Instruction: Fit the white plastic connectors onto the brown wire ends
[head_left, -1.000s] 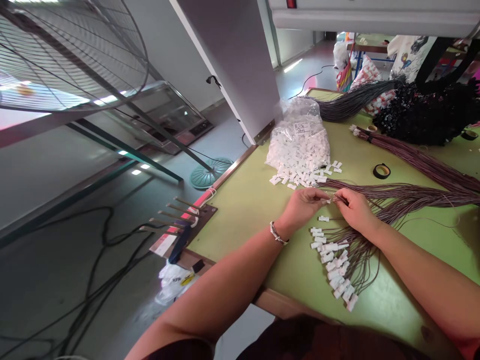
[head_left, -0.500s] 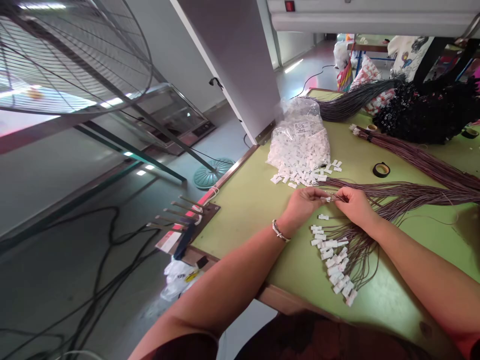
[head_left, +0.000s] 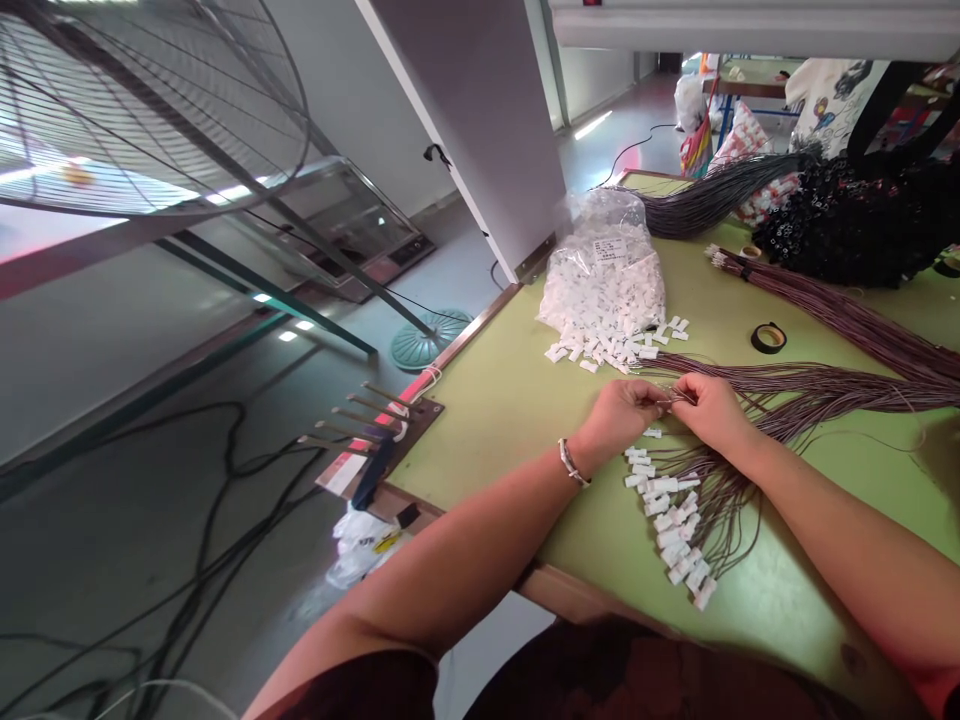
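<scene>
My left hand is closed in a pinch over the table. A small white connector, seen at its fingertips a moment ago, is now mostly hidden by the fingers. Close beside it, my right hand pinches thin brown wires, whose ends reach toward the left fingertips. Just below the hands lies a fanned row of white connectors fitted on brown wires. Beyond the left hand, loose white connectors spill from a clear plastic bag full of them.
A long bundle of brown wires runs off to the right. Farther back are a roll of black tape, a tied wire bundle, dark wires and a black sequinned item. A pronged rack sits on the left table edge; a fan stands beyond.
Both hands stay together, with the left fingertips slightly closer to the right ones. The white connector between them has gone mostly out of sight. The view has shifted a little.
</scene>
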